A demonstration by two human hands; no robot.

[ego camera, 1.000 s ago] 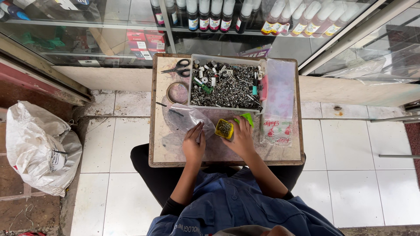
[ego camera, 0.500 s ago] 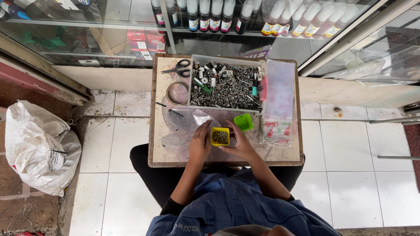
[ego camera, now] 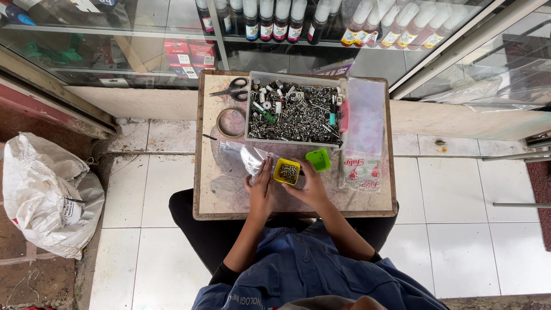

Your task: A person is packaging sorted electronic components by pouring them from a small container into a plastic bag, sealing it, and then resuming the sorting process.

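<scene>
1. Hands at front-centre of tabletop, either side of small yellow cup.
2. Left hand: fingers straight, loosely spread, tips against cup's left side and on clear plastic bag; not clenched.
3. Right hand: fingers curled around cup's right side, steadying it.
4. Yellow cup: upright, filled with small metal screws.
5. Green cup: just beside yellow cup, to its upper right.
6. Behind: clear bin of mixed screws, scissors, tape ring.
</scene>
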